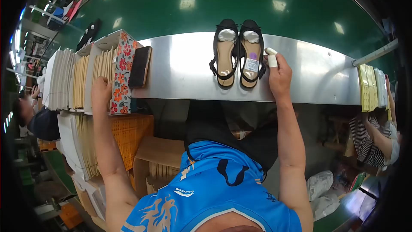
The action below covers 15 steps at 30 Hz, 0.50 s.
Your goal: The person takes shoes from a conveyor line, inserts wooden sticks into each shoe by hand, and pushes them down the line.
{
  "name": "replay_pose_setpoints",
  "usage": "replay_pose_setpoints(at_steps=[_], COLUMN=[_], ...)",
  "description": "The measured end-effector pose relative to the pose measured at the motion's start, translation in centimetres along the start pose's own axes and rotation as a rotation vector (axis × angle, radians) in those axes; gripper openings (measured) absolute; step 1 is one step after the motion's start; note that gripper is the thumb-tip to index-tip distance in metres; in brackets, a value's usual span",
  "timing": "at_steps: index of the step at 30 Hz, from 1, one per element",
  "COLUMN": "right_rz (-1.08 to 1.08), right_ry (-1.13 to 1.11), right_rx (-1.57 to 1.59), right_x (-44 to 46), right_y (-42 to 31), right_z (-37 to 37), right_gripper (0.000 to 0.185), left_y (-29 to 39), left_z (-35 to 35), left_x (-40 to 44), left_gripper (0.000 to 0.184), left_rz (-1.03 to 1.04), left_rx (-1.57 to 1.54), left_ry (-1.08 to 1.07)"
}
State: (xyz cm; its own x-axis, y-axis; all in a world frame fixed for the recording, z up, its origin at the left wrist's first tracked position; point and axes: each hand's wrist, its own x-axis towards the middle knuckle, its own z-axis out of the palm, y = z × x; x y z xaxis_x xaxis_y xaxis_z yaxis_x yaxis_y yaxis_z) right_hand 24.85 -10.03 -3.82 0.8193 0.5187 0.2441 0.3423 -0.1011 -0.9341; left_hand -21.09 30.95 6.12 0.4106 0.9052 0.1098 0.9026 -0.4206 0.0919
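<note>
Two black slingback shoes, the left one (pixel 225 56) and the right one (pixel 249 56), lie side by side on the metal ledge (pixel 180 68), toes away from me. White stuffing fills their toes, and the right shoe carries a white label with a purple sticker. My right hand (pixel 280 75), with white tape on its fingertips, is curled just beside the right shoe; whether it grips anything is unclear. On the left, my left hand (pixel 101 91) is curled at the cream cards (pixel 104 62) in a flower-patterned box (pixel 122 73); its fingertips are hard to make out.
A dark block (pixel 140 66) leans by the box. Beyond the ledge runs a green surface (pixel 236 0). Stacks of cards (pixel 60 77) stand at left, yellow sheets (pixel 368 88) at right. An orange crate (pixel 131 135) is below. Other people sit at both edges.
</note>
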Motion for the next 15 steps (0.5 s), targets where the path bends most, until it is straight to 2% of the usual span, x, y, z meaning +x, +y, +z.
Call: replay_pose_setpoints(at_steps=[5, 9, 12, 15], right_rz=[-0.016, -0.036, -0.026, -0.016], right_ry=[0.011, 0.014, 0.013, 0.017], right_rx=[0.010, -0.013, -0.016, -0.035], right_x=[-0.1, -0.1, -0.2, -0.2], right_y=[-0.5, -0.6, -0.9, -1.1], right_z=[0.1, 0.1, 0.1, 0.0], right_gripper=[0.033, 0.032, 0.031, 0.030], left_y=[-0.5, 1.0, -0.2, -0.4], left_z=[0.8, -0.6, -0.3, -0.3], left_x=[0.5, 0.3, 0.9, 1.1], left_gripper=[0.033, 0.034, 0.032, 0.030], left_rz=[0.053, -0.067, -0.010, -0.060], left_rx=[0.072, 0.016, 0.107, 0.101], left_ry=[0.034, -0.062, -0.047, 0.031])
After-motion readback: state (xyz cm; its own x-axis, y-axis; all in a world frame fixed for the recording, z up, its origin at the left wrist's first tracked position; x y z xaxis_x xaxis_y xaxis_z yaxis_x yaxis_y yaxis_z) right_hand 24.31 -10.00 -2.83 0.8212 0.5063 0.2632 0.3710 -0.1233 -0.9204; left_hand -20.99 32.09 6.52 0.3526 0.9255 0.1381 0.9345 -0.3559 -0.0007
